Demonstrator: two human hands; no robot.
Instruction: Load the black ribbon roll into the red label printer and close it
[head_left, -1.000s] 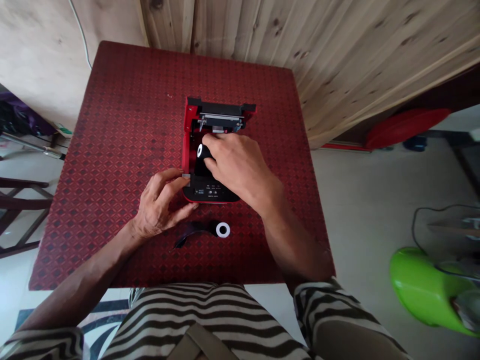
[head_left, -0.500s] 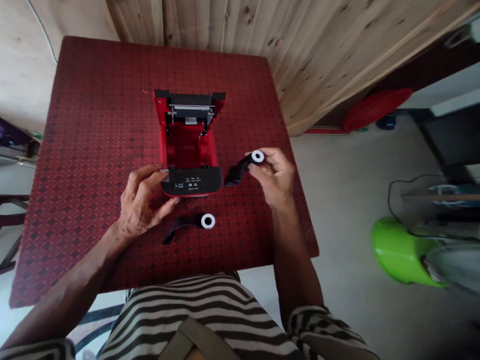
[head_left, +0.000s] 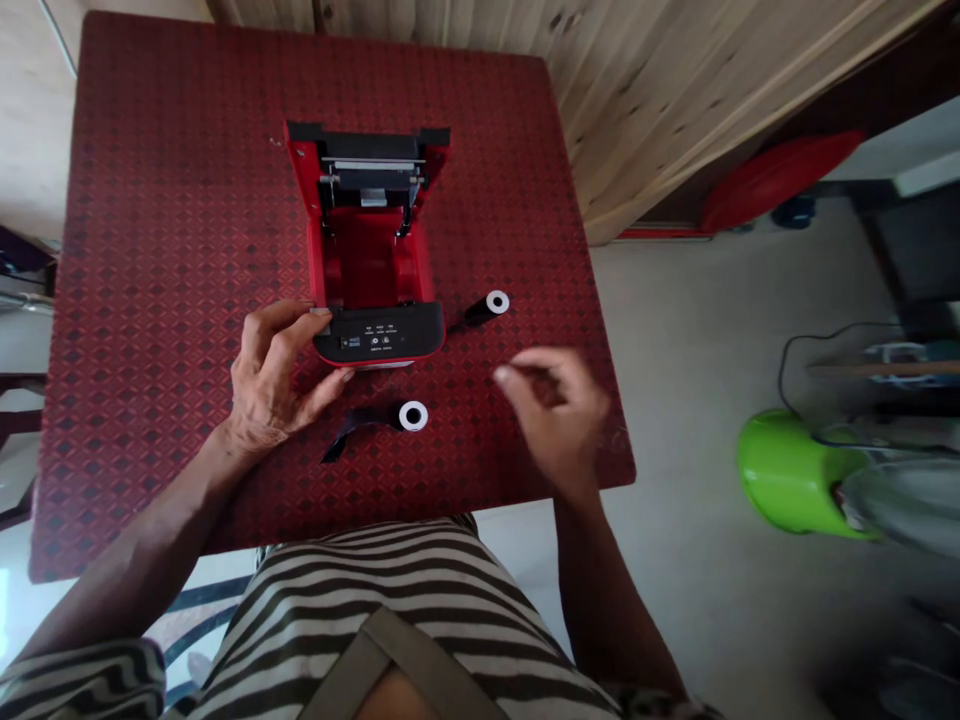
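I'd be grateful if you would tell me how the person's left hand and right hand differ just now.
The left hand touches the front left corner of the red-and-black machine; the right hand is clear of it, with nothing visible in its grasp.
The left hand looks fairly sharp, while the right hand is slightly blurred.
Both are bare and have bent fingers.

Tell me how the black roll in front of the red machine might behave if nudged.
The black roll might roll if pushed, judging by its round white end. Its thin, curved tail looks floppy and may trail. The hole in that end suggests it is probably light.
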